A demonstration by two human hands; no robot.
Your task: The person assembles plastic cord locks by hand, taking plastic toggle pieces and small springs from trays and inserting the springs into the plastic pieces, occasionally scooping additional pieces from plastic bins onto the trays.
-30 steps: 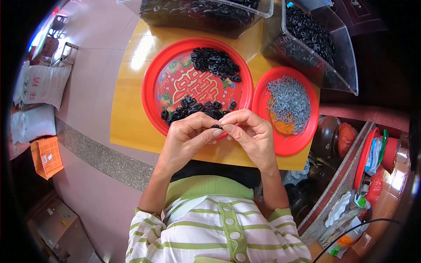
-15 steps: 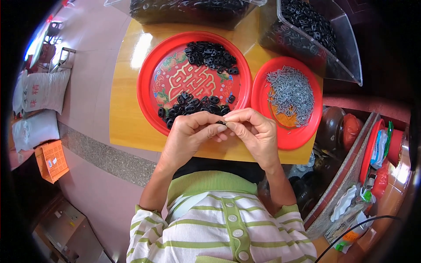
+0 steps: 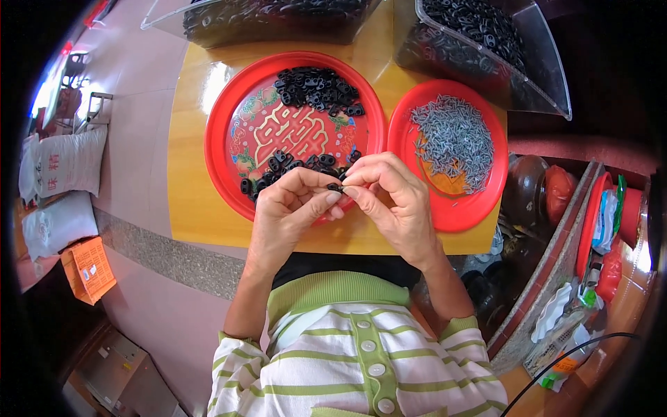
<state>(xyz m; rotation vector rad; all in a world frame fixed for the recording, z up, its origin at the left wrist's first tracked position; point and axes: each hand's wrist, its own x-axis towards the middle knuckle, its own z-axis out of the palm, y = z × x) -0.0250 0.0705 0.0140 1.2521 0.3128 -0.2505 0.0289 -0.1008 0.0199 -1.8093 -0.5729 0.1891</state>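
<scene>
Just over the near rim of a red round tray [image 3: 213,163], my hands meet at the fingertips. My left hand [image 3: 286,215] pinches a small black plastic clip [image 3: 335,187] between thumb and forefinger. Thumb and forefinger of my right hand [image 3: 397,208] are pressed together at the clip's right end; whatever they grip is too small to name. One pile of black plastic parts [image 3: 316,90] lies at the tray's far side. A second pile of black parts [image 3: 281,163] lies at its near side, partly hidden behind my hands.
A smaller red plate [image 3: 455,221] of small silvery screws [image 3: 455,135] stands at the right. Two clear bins, one at the back [image 3: 271,28] and one at back right [image 3: 528,83], hold more black parts. The yellow table [image 3: 187,201] ends close to my body. An orange basket [image 3: 89,271] sits on the floor at left.
The view has shifted slightly, so the table's things sit a little differently in it. My fingertips remain together on the clip, and my right hand's fingers have tilted a little more upright.
</scene>
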